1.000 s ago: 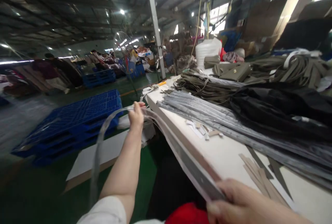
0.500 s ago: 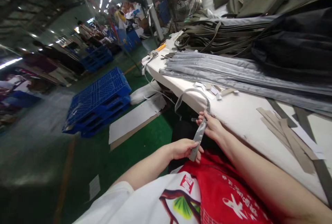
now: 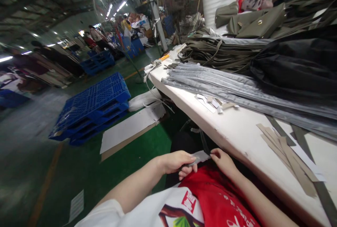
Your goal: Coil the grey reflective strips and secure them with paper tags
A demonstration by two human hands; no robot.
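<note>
Close to my lap, my left hand is closed around one end of a grey strip, with the thumb on top. My right hand pinches the strip's edge a short way to the right. A darker length of it hangs beyond the fingers, below the table edge. On the white table, a bundle of long grey strips lies beside dark olive straps.
Small paper scraps and beige strips lie on the table. Black fabric and an olive pouch are farther back. Blue pallets and a white board occupy the green floor at left. People stand far off.
Both hands have come down toward my lap, and my right hand has drawn back from the table edge. The strip's loop no longer arches over the table edge. The view has shifted slightly.
</note>
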